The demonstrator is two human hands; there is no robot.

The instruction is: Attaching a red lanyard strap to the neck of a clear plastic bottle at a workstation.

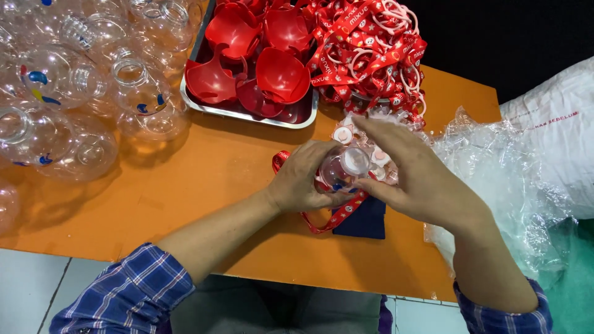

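My left hand [304, 178] grips a small clear plastic bottle [344, 168] with a pale round cap, held over the orange table [210, 179]. My right hand [417, 176] cups the same bottle from the right, fingers stretched over its top. A red patterned lanyard [334, 218] hangs from the bottle and loops under my hands. Small pink-and-white caps [344, 133] lie just behind the bottle. A dark blue cloth [365, 222] lies under my hands.
A metal tray [247, 115] holds several red plastic shells. A heap of red lanyards [371, 49] lies at the back. Several clear plastic bottles [80, 93] pile at the left. Crumpled clear plastic bags [501, 179] and a white sack [557, 117] fill the right.
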